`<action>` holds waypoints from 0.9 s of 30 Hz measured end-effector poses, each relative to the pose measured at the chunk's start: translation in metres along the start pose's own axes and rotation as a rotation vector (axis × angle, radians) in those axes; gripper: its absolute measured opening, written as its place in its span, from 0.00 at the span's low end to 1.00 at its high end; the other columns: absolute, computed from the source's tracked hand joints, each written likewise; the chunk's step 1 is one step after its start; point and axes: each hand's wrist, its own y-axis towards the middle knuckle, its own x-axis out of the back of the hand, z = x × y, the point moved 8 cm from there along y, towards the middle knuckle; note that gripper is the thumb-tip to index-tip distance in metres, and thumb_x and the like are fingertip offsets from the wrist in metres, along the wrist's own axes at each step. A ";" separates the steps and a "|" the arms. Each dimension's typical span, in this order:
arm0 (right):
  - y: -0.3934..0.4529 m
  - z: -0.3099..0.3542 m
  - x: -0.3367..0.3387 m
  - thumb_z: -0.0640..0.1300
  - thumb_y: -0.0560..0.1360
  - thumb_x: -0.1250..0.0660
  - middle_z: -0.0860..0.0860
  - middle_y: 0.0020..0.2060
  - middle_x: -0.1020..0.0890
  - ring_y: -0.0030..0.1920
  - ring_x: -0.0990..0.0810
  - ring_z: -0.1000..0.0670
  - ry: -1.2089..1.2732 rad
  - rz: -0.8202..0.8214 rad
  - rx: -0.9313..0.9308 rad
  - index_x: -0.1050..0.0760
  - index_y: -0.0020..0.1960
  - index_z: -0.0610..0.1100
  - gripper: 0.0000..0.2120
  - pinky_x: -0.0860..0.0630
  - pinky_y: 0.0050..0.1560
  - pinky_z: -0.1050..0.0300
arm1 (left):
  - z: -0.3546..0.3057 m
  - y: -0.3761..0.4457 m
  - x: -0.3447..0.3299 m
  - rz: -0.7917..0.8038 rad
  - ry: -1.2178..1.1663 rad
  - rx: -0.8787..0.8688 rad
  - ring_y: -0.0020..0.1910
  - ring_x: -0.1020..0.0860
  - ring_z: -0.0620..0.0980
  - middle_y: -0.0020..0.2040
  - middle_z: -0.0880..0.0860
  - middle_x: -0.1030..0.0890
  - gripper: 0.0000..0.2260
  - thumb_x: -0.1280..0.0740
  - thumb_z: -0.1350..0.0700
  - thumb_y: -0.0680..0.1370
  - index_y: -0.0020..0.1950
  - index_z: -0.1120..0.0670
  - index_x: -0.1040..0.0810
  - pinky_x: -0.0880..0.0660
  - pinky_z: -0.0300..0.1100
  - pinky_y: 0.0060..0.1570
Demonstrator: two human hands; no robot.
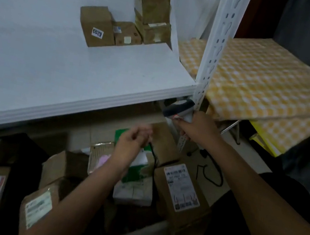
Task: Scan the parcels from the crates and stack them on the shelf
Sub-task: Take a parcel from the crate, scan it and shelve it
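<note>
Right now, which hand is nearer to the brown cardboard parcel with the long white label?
Left. The left hand hovers just up-left of that parcel; the right hand grips the grey scanner higher up.

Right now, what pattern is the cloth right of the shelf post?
Yellow-and-white check cloth, clearest in the head view.

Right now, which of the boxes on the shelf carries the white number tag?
The leftmost box on the shelf, standing apart from the two-high stack at the right. Its front face bears a white tag with dark digits; the others show only pale labels.
</note>
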 end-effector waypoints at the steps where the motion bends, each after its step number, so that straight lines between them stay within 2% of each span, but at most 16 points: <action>1: -0.007 -0.010 -0.007 0.57 0.77 0.33 0.53 0.25 0.22 0.21 0.24 0.61 -0.008 0.017 -0.020 0.25 0.34 0.47 0.18 0.34 0.23 0.70 | 0.028 -0.012 -0.008 0.033 0.013 0.107 0.48 0.17 0.49 0.53 0.54 0.15 0.09 0.39 0.60 0.84 0.58 0.56 0.19 0.23 0.44 0.55; 3: -0.020 -0.033 -0.022 0.59 0.76 0.33 0.53 0.27 0.21 0.23 0.23 0.61 -0.012 0.047 -0.076 0.24 0.36 0.47 0.18 0.30 0.27 0.65 | 0.078 -0.036 -0.024 0.099 0.053 0.291 0.45 0.19 0.47 0.51 0.55 0.16 0.08 0.39 0.59 0.84 0.55 0.56 0.20 0.23 0.44 0.52; 5: -0.031 -0.055 -0.034 0.60 0.76 0.33 0.50 0.30 0.18 0.27 0.19 0.56 -0.018 0.046 -0.131 0.21 0.42 0.44 0.19 0.22 0.34 0.58 | 0.121 -0.055 -0.037 0.164 0.099 0.437 0.49 0.20 0.49 0.53 0.56 0.17 0.09 0.38 0.53 0.84 0.50 0.53 0.20 0.23 0.48 0.55; 7: -0.041 -0.073 -0.043 0.59 0.77 0.34 0.48 0.32 0.16 0.30 0.17 0.53 -0.016 0.033 -0.183 0.20 0.45 0.41 0.20 0.19 0.39 0.54 | 0.153 -0.072 -0.049 0.220 0.047 0.561 0.52 0.19 0.52 0.53 0.56 0.16 0.13 0.35 0.46 0.81 0.51 0.54 0.18 0.21 0.50 0.55; 9: -0.051 -0.088 -0.050 0.58 0.77 0.34 0.47 0.35 0.17 0.33 0.18 0.51 -0.031 0.014 -0.231 0.22 0.46 0.39 0.20 0.22 0.36 0.56 | 0.177 -0.082 -0.061 0.262 -0.052 0.662 0.56 0.18 0.55 0.55 0.57 0.16 0.18 0.32 0.41 0.77 0.55 0.55 0.18 0.21 0.52 0.59; 12: -0.066 -0.103 -0.057 0.56 0.79 0.36 0.50 0.34 0.24 0.33 0.25 0.54 -0.094 0.022 -0.269 0.25 0.46 0.41 0.17 0.32 0.31 0.61 | 0.187 -0.087 -0.072 0.317 -0.041 0.699 0.60 0.20 0.54 0.59 0.54 0.16 0.26 0.33 0.35 0.74 0.62 0.53 0.19 0.23 0.50 0.63; 15: -0.071 -0.113 -0.060 0.55 0.79 0.36 0.48 0.38 0.21 0.37 0.23 0.50 -0.110 0.005 -0.293 0.25 0.46 0.42 0.15 0.30 0.35 0.58 | 0.190 -0.086 -0.079 0.351 -0.083 0.734 0.63 0.22 0.54 0.61 0.52 0.17 0.35 0.31 0.29 0.67 0.65 0.51 0.20 0.26 0.50 0.66; 18: -0.069 -0.117 -0.060 0.55 0.79 0.36 0.48 0.37 0.21 0.37 0.23 0.51 -0.078 0.001 -0.309 0.26 0.44 0.43 0.15 0.27 0.38 0.57 | 0.187 -0.084 -0.084 0.370 -0.145 0.757 0.63 0.22 0.53 0.62 0.52 0.18 0.26 0.34 0.35 0.75 0.65 0.52 0.21 0.24 0.47 0.60; 21: -0.068 -0.119 -0.064 0.54 0.79 0.36 0.48 0.38 0.20 0.39 0.20 0.49 -0.040 0.026 -0.320 0.25 0.45 0.43 0.15 0.23 0.42 0.55 | 0.189 -0.083 -0.085 0.363 -0.225 0.786 0.61 0.20 0.53 0.60 0.54 0.16 0.24 0.29 0.43 0.75 0.66 0.54 0.22 0.22 0.43 0.53; 24: -0.066 -0.119 -0.067 0.54 0.79 0.36 0.47 0.39 0.19 0.42 0.18 0.47 -0.024 0.033 -0.319 0.23 0.46 0.41 0.16 0.24 0.41 0.56 | 0.184 -0.084 -0.085 0.385 -0.289 0.805 0.58 0.19 0.53 0.56 0.55 0.15 0.24 0.27 0.47 0.71 0.65 0.55 0.22 0.22 0.44 0.52; 27: -0.063 -0.109 -0.066 0.55 0.79 0.35 0.46 0.40 0.18 0.41 0.18 0.47 0.007 0.019 -0.292 0.23 0.48 0.41 0.17 0.24 0.38 0.57 | 0.179 -0.083 -0.072 0.372 -0.323 0.808 0.55 0.18 0.54 0.52 0.55 0.14 0.17 0.28 0.49 0.75 0.60 0.56 0.20 0.22 0.46 0.53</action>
